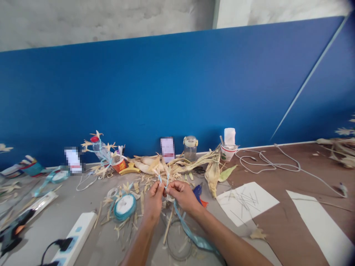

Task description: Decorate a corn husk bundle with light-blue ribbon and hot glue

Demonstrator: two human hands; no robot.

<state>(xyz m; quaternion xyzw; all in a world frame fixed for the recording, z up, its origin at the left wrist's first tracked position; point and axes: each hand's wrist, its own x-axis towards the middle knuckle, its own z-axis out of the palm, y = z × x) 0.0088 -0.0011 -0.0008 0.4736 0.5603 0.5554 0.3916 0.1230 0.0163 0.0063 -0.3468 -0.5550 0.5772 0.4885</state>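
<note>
My left hand (154,198) and my right hand (181,194) meet at the middle of the table, fingers pinched together. Between them is a forked stem (167,178) wrapped in light blue ribbon, with pale husk petals at the tips of its branches. My left fingers close on the lower stem. Where the branches join, my right thumb and fingers press on the stem and ribbon. A loose length of blue ribbon (191,233) trails from the right hand down under my right forearm. The fingers hide the exact grip.
Left of my hands lies a blue ribbon roll (133,207) among husk scraps. Dried corn husks (213,175) lie behind. Thin wires rest on white paper (266,201). A power strip (83,228) and glue gun (13,231) are at left. A jar (190,150) stands near the blue partition.
</note>
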